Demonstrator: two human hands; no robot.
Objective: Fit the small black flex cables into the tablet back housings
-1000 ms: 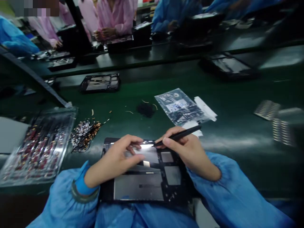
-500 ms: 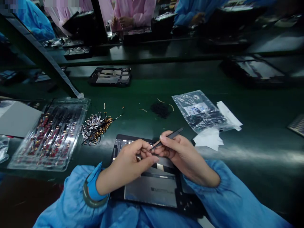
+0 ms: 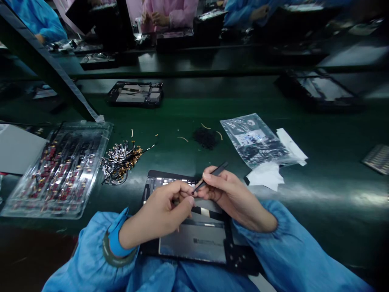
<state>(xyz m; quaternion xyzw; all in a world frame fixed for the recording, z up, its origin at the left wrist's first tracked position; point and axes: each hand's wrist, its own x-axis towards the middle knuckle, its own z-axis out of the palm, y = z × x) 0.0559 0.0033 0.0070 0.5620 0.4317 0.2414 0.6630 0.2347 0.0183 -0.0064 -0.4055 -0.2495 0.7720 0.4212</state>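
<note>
My right hand [image 3: 235, 198] grips black tweezers [image 3: 218, 170] like a pen, their tips pointing down to the left. Those tips meet the fingers of my left hand [image 3: 162, 209], where a tiny dark piece [image 3: 193, 192] shows, too small to name. The left thumb and fingers are bent together in a pinch around that spot. Under both hands lies an opened tablet-like device [image 3: 197, 243], with a black frame and a silver battery-like panel. My hands cover part of its upper half.
Left stands a clear plastic tray [image 3: 57, 174] of small cabled parts, beside a pile of short cables [image 3: 121, 162]. Ahead are a heap of small black pieces [image 3: 205, 138], a plastic bag [image 3: 255, 138] and white paper [image 3: 267, 176]. Another opened device [image 3: 136, 94] lies farther back. Co-workers sit opposite.
The left thumb has drawn back slightly to the left, and the tweezers have shifted a little with the right hand. The view has moved slightly. Both hands keep their hold.
</note>
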